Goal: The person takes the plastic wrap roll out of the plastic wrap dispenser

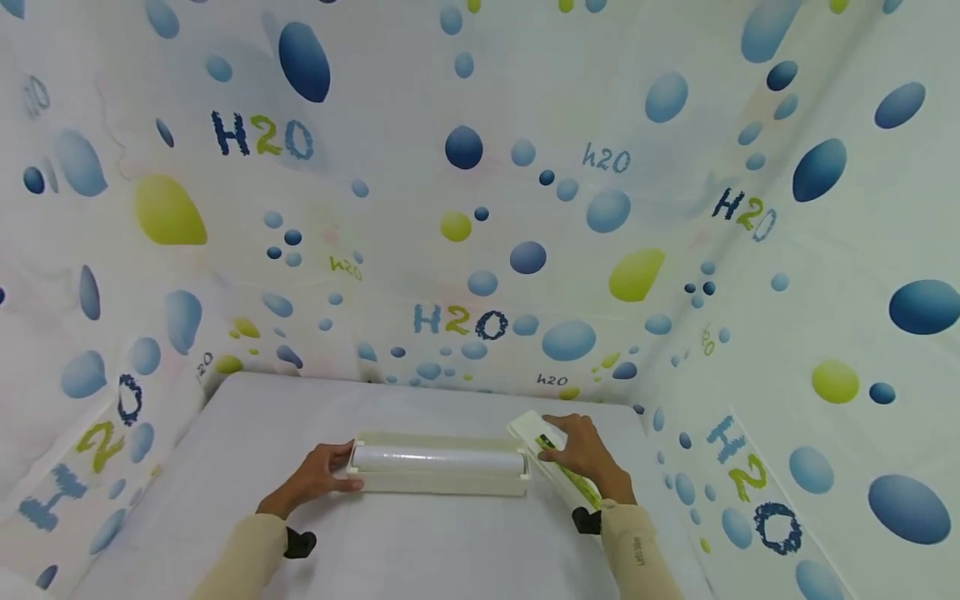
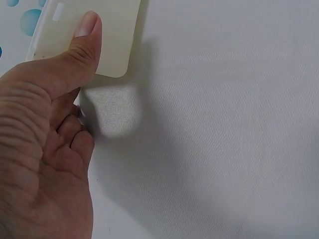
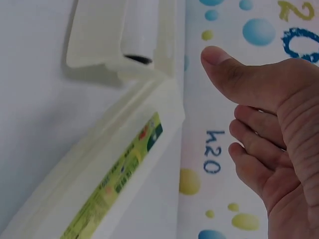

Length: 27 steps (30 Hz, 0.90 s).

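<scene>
A cream plastic wrap dispenser base [image 1: 442, 482] lies lengthwise on the table, with a shiny roll of wrap [image 1: 438, 458] in its trough. My left hand [image 1: 315, 477] grips its left end. In the left wrist view the thumb presses flat on the cream plastic [image 2: 117, 40]; the fingertips are hidden behind it. The long dispenser lid [image 1: 527, 424], with a green printed label [image 3: 117, 181], lies slanted at the base's right end. Over this lid is my right hand [image 1: 588, 454]. The right wrist view has the thumb extended and fingers loosely bent, apart from the lid, nothing between them.
A white cloth covers the table [image 1: 420, 550]. White curtains [image 1: 390, 208] printed with blue and green drops and "H2O" stand behind the table and along both sides. Black straps [image 1: 300, 544] show at both wrists.
</scene>
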Each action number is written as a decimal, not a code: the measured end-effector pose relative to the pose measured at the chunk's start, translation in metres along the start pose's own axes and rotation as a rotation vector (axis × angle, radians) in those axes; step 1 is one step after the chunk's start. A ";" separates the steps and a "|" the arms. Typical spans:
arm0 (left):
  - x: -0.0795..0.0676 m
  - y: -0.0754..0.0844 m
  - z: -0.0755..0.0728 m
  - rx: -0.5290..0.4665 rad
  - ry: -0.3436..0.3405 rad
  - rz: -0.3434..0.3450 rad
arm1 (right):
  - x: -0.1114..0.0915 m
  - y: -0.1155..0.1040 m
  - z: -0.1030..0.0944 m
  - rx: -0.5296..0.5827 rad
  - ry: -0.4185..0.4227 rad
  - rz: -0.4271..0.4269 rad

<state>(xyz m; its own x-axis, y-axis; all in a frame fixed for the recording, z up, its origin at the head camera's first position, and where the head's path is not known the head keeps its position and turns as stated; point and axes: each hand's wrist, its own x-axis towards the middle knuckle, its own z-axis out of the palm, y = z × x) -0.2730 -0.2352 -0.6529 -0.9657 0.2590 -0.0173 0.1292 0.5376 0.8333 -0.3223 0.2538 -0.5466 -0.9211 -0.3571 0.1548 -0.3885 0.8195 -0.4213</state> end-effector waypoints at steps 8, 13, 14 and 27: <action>0.001 0.000 0.001 -0.058 -0.010 0.037 | 0.009 -0.014 0.021 0.036 -0.066 -0.048; -0.002 -0.001 0.000 -0.039 -0.005 0.011 | 0.014 -0.021 0.038 0.060 -0.107 -0.095; -0.001 0.000 -0.001 -0.038 -0.009 0.010 | 0.014 -0.021 0.040 0.057 -0.103 -0.103; -0.001 0.001 -0.001 -0.044 -0.015 -0.014 | 0.023 -0.027 0.053 -0.037 -0.187 -0.213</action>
<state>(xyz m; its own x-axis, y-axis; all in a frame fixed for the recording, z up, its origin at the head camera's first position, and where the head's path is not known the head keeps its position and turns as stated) -0.2723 -0.2352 -0.6516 -0.9639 0.2638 -0.0367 0.1057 0.5052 0.8565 -0.3314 0.2000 -0.5791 -0.7996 -0.5967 0.0673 -0.5766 0.7316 -0.3638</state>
